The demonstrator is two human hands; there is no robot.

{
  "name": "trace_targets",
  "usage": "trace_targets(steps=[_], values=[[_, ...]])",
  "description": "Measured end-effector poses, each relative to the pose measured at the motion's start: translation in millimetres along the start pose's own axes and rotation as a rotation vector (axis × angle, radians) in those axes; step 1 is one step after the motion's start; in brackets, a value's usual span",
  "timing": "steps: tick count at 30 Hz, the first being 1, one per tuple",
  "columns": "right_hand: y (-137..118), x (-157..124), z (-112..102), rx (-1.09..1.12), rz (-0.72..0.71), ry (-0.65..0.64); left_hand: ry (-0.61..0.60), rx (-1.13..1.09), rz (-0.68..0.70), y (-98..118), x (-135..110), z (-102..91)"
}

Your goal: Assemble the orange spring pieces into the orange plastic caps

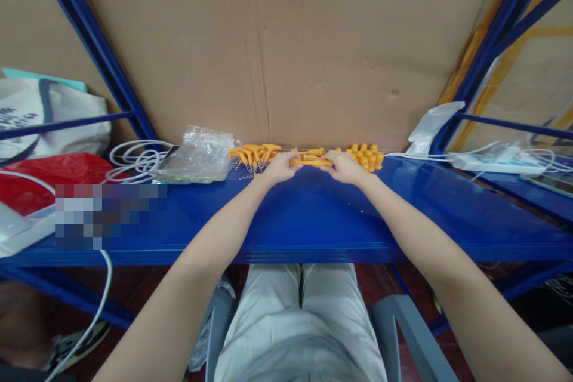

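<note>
My left hand (282, 168) and my right hand (349, 168) reach to the back of the blue table, fingers bent against the two ends of a row of long orange plastic pieces (316, 161). Some look like screws or rods. The fingers partly hide those ends. Left of my left hand lies a pile of orange T-shaped handles (255, 152), with small shiny metal bits (245, 172), perhaps screws, beneath and before them. Beside my right hand stands a cluster of knobby orange pieces (367, 156).
Clear plastic bags (201, 152) and coiled white cable (134, 161) lie to the left. Farther left are a red bag (85, 173) and a blurred patch. A white power strip (496, 161) sits right. Cardboard (335, 54) and blue posts (96, 42) bound the table (308, 215).
</note>
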State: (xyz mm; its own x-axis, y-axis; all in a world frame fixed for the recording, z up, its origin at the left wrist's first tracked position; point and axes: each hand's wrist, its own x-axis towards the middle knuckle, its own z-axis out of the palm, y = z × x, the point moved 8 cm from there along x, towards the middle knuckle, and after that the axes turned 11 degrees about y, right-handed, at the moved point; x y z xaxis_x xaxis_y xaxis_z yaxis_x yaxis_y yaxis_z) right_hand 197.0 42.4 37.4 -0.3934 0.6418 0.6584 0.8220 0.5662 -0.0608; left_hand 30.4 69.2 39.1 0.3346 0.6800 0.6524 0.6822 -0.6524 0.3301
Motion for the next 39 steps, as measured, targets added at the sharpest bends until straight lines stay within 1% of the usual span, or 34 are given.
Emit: trace_targets(steps=[2,5,8,12,17,20,24,29,32,35,37,39], values=[[5,0,5,0.067,0.015,-0.005,0.013,0.016,0.015,1,0,-0.6],[15,1,13,0.127,0.075,-0.022,0.018,0.02,0.034,1,0,-0.3],[18,1,13,0.144,0.091,0.008,0.013,-0.006,0.037,0,0,0.3],[9,2,3,0.081,0.014,0.06,0.032,-0.009,0.03,-1,1,-0.6],[-9,1,-8,-0.097,-0.096,0.029,0.025,-0.037,0.051,1,1,1.6],[-16,1,-13,-0.149,-0.122,0.008,0.042,-0.055,0.079,4,1,-0.3],[-14,2,-13,-0.127,-0.092,-0.024,0.053,-0.045,0.123,10,0,-2.3],[-4,0,-2,-0.072,-0.006,-0.094,0.066,-0.011,0.172,14,-1,-3.1],[-5,1,-4,-0.097,-0.007,-0.049,0.06,-0.065,0.116,8,1,-1.9],[-14,2,-11,-0.168,-0.074,0.014,0.04,-0.145,0.002,-1,2,2.1],[-19,1,-14,-0.205,-0.104,0.011,0.014,-0.188,-0.037,-4,2,5.7],[-21,0,-14,-0.218,-0.1,-0.022,-0.005,-0.192,-0.02,-1,2,7.4]])
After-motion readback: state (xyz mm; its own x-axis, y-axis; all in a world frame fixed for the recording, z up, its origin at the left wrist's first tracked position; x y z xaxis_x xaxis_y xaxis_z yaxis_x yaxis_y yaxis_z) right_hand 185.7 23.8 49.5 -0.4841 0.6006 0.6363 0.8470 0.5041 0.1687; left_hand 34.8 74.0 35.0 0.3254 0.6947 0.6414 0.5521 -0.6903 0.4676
